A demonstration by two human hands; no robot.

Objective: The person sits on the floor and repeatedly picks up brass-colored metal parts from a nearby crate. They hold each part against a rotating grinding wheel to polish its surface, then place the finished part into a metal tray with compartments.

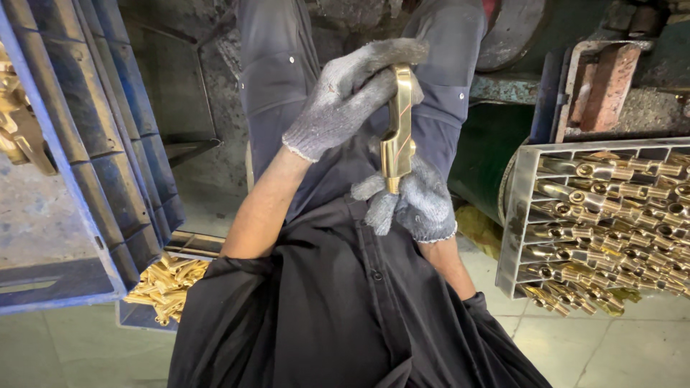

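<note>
Single head-worn view, aimed steeply down the person's dark shirt [345,302] toward the tiled floor [589,352], close on both gloved hands, blue crate [108,158] at left edge, grey tray [519,215] at right.

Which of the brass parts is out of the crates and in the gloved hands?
The single long brass fitting, held upright between left hand and right hand.

Open gap between both gloved hands' fingers [359,79] and the blue crate [108,158] wall well to their left; bare floor [57,352] beyond. Right of fingers, narrow lane only, closed by grey tray [519,215] packed with brass fittings [618,215]. Behind fingers: dark trousers [287,65], touching close. Loose brass pieces [169,284] heaped below-left.
</note>
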